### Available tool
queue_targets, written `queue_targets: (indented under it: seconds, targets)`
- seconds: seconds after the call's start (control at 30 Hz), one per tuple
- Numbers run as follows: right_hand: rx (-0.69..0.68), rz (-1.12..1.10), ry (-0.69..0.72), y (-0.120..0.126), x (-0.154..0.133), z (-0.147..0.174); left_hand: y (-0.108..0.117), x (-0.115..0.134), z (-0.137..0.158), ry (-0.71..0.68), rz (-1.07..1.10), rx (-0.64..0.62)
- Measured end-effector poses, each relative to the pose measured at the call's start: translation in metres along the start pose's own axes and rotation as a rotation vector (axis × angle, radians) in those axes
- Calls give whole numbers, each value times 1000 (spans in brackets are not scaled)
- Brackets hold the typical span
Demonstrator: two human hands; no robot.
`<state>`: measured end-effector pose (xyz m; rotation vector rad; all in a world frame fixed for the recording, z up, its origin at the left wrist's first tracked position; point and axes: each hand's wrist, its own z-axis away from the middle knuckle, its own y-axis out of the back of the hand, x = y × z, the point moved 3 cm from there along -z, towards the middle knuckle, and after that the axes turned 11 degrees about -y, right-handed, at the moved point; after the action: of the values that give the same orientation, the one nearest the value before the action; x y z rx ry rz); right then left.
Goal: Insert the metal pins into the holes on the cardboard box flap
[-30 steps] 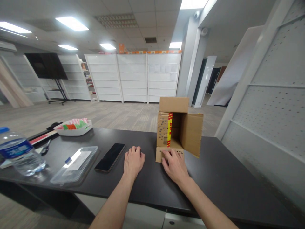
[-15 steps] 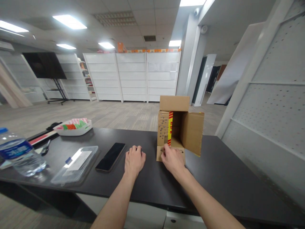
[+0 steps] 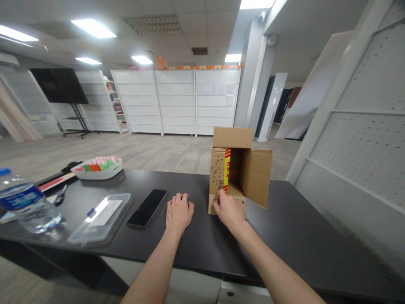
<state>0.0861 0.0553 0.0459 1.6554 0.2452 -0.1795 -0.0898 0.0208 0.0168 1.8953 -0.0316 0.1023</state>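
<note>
A brown cardboard box (image 3: 240, 169) stands open toward me, its flaps spread. Its left flap (image 3: 217, 166) carries many small dark round spots and a yellow and red strip of tape (image 3: 227, 169). More dark spots show on the lower flap (image 3: 212, 207), which lies on the table. My right hand (image 3: 230, 209) rests on that lower flap with thumb and fingertips pinched together; whatever is between them is hidden. Palm down on the table, my left hand (image 3: 179, 211) has loosely bent fingers, the thumb apart, and no held thing visible. A black phone (image 3: 147, 207) lies just left of it.
On the dark table (image 3: 284, 245), a clear plastic case (image 3: 99, 219), a water bottle (image 3: 27, 204), a pen (image 3: 61, 195) and a white basket (image 3: 99, 171) with colourful packets are at left. A perforated white panel (image 3: 367, 139) stands beyond the table's right side.
Both hands keep nearly the same places and poses. The whole view has shifted very slightly; the box and the phone stay where they were on the table.
</note>
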Motion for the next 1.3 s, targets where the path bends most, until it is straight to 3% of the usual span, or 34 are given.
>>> queue_targets:
  seconds: [0.53,0.9,1.3]
  targets:
    - [62,-183,62,12,-5,19,-1,-1,1,-5,-21,32]
    - [173,-269,366,-33,14,79,-2,-1,1,-3,-25,15]
    - [105,-297,352,-38,18,81,-2,0,0,1,-26,1]
